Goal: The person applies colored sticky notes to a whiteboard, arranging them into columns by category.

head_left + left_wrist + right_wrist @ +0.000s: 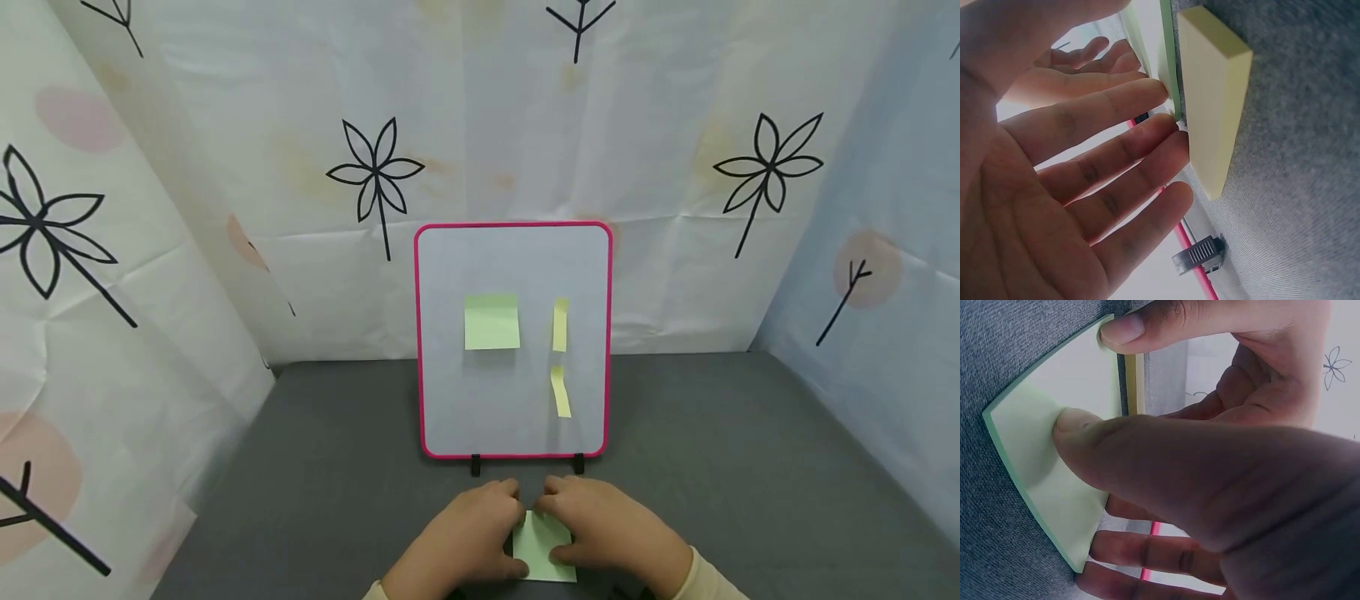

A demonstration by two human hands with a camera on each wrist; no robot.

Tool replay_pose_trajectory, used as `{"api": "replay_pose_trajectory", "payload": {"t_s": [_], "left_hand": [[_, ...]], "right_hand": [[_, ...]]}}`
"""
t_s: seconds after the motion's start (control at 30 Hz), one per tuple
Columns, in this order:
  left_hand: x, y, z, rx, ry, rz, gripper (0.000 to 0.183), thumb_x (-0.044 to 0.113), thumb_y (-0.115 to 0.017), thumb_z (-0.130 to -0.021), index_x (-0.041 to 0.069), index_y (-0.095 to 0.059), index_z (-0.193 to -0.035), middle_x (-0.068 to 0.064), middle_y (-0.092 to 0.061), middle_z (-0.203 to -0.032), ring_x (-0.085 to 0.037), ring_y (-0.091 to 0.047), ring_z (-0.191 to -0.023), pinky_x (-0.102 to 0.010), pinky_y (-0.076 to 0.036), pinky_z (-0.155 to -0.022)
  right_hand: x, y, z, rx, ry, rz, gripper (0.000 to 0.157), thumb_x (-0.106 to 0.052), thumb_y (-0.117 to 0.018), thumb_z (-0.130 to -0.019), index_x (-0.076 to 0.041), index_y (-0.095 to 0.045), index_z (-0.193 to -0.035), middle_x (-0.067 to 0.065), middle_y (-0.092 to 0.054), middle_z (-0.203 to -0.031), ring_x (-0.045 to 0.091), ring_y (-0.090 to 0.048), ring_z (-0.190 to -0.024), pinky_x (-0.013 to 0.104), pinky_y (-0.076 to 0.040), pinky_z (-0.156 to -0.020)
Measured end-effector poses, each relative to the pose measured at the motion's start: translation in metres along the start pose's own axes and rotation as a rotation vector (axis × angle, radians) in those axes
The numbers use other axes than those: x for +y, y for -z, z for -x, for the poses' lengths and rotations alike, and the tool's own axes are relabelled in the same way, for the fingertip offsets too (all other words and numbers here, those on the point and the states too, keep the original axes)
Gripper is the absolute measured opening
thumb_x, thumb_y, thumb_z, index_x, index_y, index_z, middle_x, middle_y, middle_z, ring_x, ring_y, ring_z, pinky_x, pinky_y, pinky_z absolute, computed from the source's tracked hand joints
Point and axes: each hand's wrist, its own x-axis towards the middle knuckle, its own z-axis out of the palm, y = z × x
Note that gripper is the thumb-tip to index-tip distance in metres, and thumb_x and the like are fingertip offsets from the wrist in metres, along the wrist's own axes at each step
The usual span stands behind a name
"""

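Observation:
A light green sticky note pad lies on the grey table between both hands. The left hand has its thumb tip on the pad's near left corner. In the left wrist view its fingers reach out fairly straight, tips at the pad's edge and beside a narrow yellow sticky note pad. The left hand hides that yellow pad in the head view. From the right, the right hand presses its thumb on the green top sheet. Its extended fingertips are right at the far edge.
Behind the hands stands a whiteboard with a pink frame and black feet. It bears a green sticky note and two yellow strips, one above the other. Printed fabric walls surround the grey table.

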Motion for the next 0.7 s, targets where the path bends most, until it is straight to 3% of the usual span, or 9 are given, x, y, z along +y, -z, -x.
{"api": "replay_pose_trajectory", "payload": {"t_s": [0.27, 0.47, 0.7], "left_hand": [[0.0001, -0.0041, 0.0004, 0.032, 0.006, -0.005, 0.037, 0.037, -0.097, -0.072, 0.023, -0.063, -0.070, 0.012, -0.047, -0.080, -0.003, -0.039, -0.067, -0.020, -0.037, -0.056], [0.0006, -0.0058, 0.0013, 0.054, 0.005, 0.004, 0.037, 0.036, -0.097, -0.070, 0.023, -0.063, -0.068, 0.012, -0.046, -0.077, -0.003, -0.039, -0.065, -0.020, -0.036, -0.056], [-0.0004, -0.0036, -0.0005, 0.017, 0.014, 0.014, 0.037, 0.038, -0.097, -0.072, 0.023, -0.063, -0.070, 0.012, -0.046, -0.078, -0.003, -0.040, -0.066, -0.021, -0.038, -0.057]], "right_hand": [[0.0001, -0.0009, 0.0010, 0.008, 0.011, 0.023, 0.040, -0.032, -0.096, -0.076, -0.019, -0.076, -0.108, -0.015, -0.051, -0.087, -0.003, -0.041, -0.073, 0.020, -0.042, -0.062], [0.0003, -0.0019, -0.0002, 0.011, 0.028, 0.043, 0.030, -0.033, -0.092, -0.082, -0.020, -0.075, -0.103, -0.014, -0.048, -0.084, -0.002, -0.038, -0.070, 0.020, -0.038, -0.060], [0.0002, -0.0052, -0.0019, 0.050, 0.035, 0.065, 0.024, -0.032, -0.087, -0.088, -0.020, -0.072, -0.100, -0.014, -0.048, -0.083, -0.002, -0.038, -0.070, 0.019, -0.038, -0.061]]}}
